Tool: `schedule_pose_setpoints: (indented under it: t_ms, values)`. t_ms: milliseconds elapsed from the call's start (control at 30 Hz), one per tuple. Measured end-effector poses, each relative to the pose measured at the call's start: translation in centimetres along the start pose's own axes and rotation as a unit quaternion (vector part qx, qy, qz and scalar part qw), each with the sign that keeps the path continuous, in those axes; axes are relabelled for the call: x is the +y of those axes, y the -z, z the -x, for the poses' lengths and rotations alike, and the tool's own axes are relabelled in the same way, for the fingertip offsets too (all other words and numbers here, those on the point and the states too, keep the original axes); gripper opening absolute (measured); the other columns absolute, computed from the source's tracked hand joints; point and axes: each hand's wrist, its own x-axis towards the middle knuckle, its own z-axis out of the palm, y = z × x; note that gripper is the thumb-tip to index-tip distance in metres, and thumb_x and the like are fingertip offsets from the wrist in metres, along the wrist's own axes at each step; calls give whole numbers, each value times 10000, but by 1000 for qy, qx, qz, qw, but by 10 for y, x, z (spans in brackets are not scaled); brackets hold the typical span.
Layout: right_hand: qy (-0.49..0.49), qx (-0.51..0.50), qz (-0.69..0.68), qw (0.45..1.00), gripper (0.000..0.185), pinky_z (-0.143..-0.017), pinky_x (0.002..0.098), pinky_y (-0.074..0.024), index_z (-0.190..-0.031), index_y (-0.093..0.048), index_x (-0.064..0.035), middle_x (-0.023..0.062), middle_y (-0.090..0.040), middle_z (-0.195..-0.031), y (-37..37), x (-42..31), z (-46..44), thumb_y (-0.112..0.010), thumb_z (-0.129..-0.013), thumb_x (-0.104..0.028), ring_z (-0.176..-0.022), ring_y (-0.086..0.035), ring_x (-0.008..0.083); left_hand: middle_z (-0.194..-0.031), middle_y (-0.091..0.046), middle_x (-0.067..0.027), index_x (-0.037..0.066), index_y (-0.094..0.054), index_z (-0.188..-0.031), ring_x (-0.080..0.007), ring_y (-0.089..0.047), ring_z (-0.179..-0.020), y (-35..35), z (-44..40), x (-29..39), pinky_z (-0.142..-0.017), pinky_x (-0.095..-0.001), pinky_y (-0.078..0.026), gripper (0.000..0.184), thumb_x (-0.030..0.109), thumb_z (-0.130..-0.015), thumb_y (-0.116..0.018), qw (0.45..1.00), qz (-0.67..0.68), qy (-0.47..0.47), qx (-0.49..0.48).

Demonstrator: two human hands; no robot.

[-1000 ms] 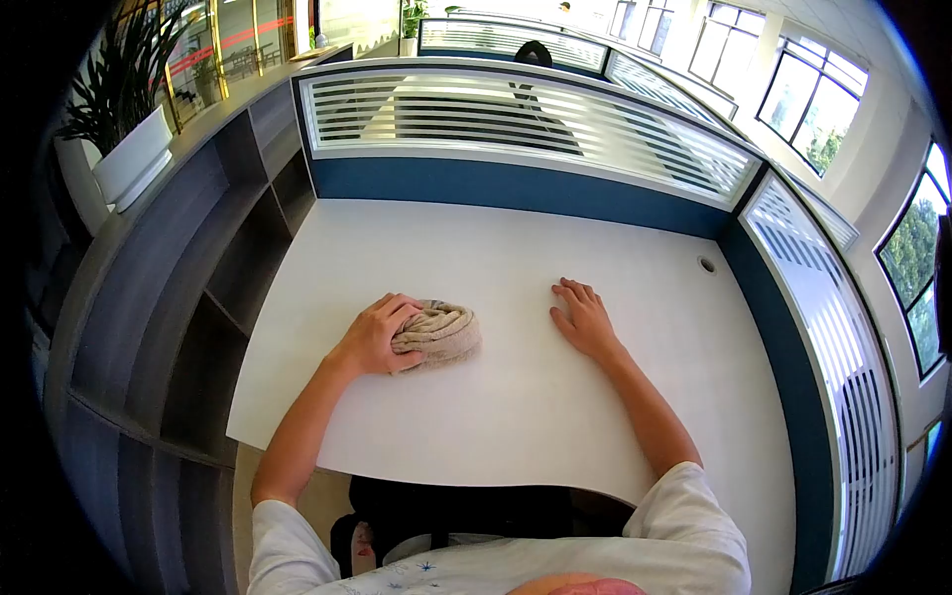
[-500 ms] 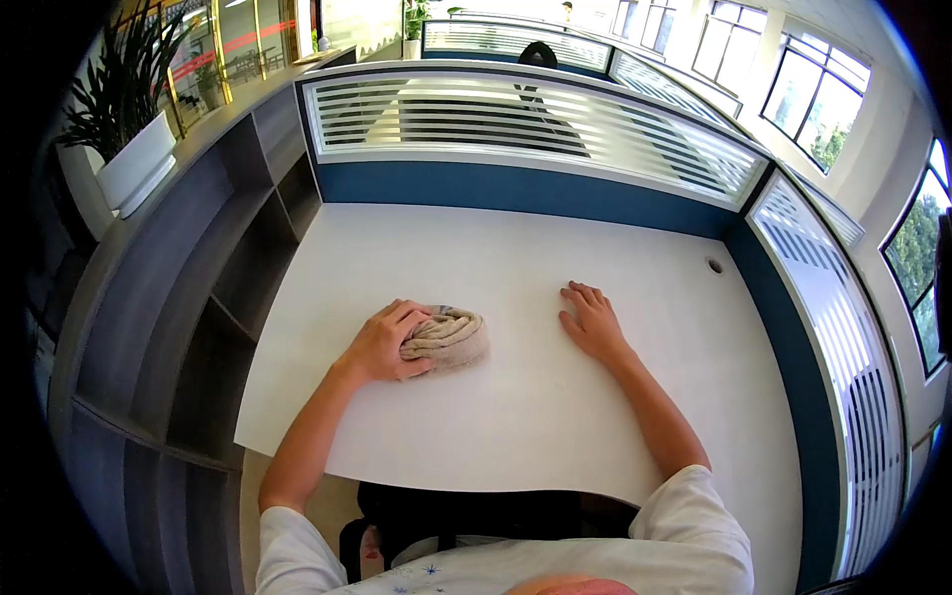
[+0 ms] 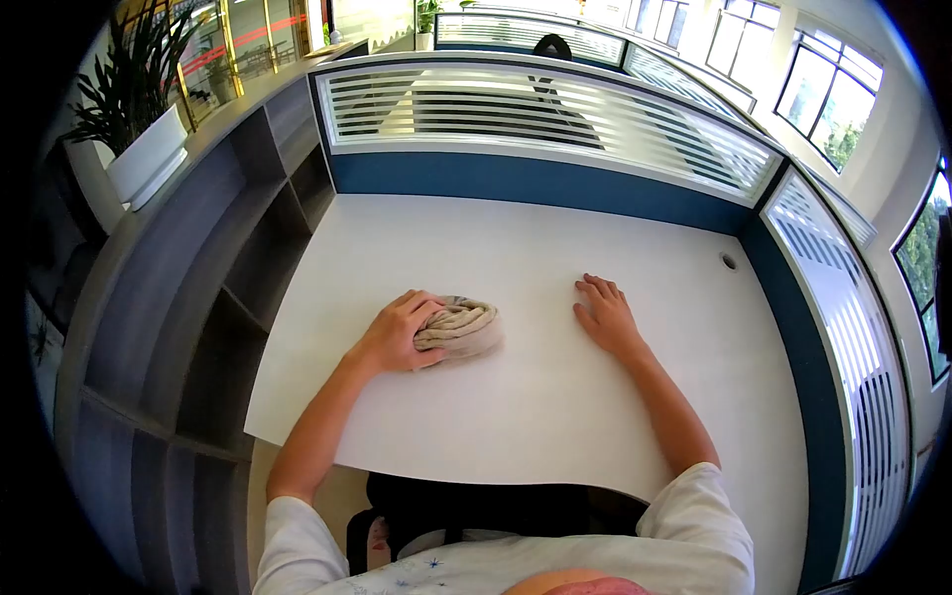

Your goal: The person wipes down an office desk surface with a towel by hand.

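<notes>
Your left hand [image 3: 402,332] grasps the rolled beige cloth [image 3: 468,328] on the white counter [image 3: 535,416]
It curls around the cloth's left side, left of the counter's middle; your right hand [image 3: 607,317] lies released, palm down, well apart from the cloth; beyond them stands a blue partition [image 3: 540,177]
</notes>
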Motion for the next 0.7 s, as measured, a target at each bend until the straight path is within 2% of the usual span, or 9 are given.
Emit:
schedule_pose_setpoints:
  t_ms: [233,333,400,433,500,567,633,700]
  values:
    - [8,8,-9,1000,488,-1259,499,-365,-1474,-611,-65,144,-531,-1626,0,-1,-1,-651,-1039,-281,-1526,-445,336,-1288,-688,-126,82,-664,-1260,-354,-657,-1192,2,-4,14,-1060,-456,-550,678,340,-721,-984,999,12,31,27]
    - [6,11,-18,1000,488,-1248,500,-373,-1471,-611,-54,158,-547,-1609,1,-1,1,-661,-1033,-262,-1511,-462,347,-1243,-719,-153,70,-684,-1275,-361,-662,-1192,9,-6,1,-1065,-456,-548,683,335,-724,-989,993,37,114,-20]
    - [31,28,-22,999,483,-1240,499,-380,-1466,-613,-50,168,-558,-1595,0,1,2,-666,-1030,-252,-1501,-473,356,-1215,-740,-175,50,-710,-1276,-365,-667,-1192,15,1,-41,-1054,-450,-549,688,346,-723,-993,988,-20,155,22]
    - [42,37,-24,998,481,-1236,498,-384,-1464,-615,-48,173,-564,-1588,0,3,2,-668,-1029,-247,-1495,-478,360,-1255,-748,-163,62,-711,-1263,-366,-653,-1218,20,8,-62,-1059,-463,-540,651,379,-755,-966,974,-57,207,71]
    - [40,33,-12,999,470,-1228,499,-391,-1454,-619,-46,178,-573,-1575,-1,7,2,-669,-1028,-239,-1483,-489,366,-1237,-745,-172,57,-705,-1236,-391,-659,-1176,37,25,-94,-1018,-481,-541,609,414,-799,-934,947,-121,270,128]
    - [34,37,-9,999,462,-1221,500,-397,-1446,-624,-46,178,-577,-1569,-5,6,0,-670,-1027,-236,-1475,-495,367,-1186,-739,-175,58,-706,-1212,-398,-659,-1130,44,36,-111,-988,-494,-540,596,431,-803,-928,928,-157,293,167]
    - [28,42,-8,999,457,-1217,504,-400,-1437,-629,-48,172,-578,-1569,-4,2,-1,-671,-1025,-239,-1472,-496,363,-1154,-735,-175,64,-708,-1202,-397,-658,-1106,26,37,-115,-970,-499,-540,591,437,-799,-928,943,-149,241,176]
    - [15,31,1,999,465,-1219,507,-399,-1440,-633,-63,160,-573,-1579,-4,1,-3,-676,-1017,-249,-1483,-486,357,-1114,-736,-162,69,-723,-1143,-394,-662,-1080,10,21,-80,-969,-496,-538,589,461,-767,-951,966,-88,189,150]
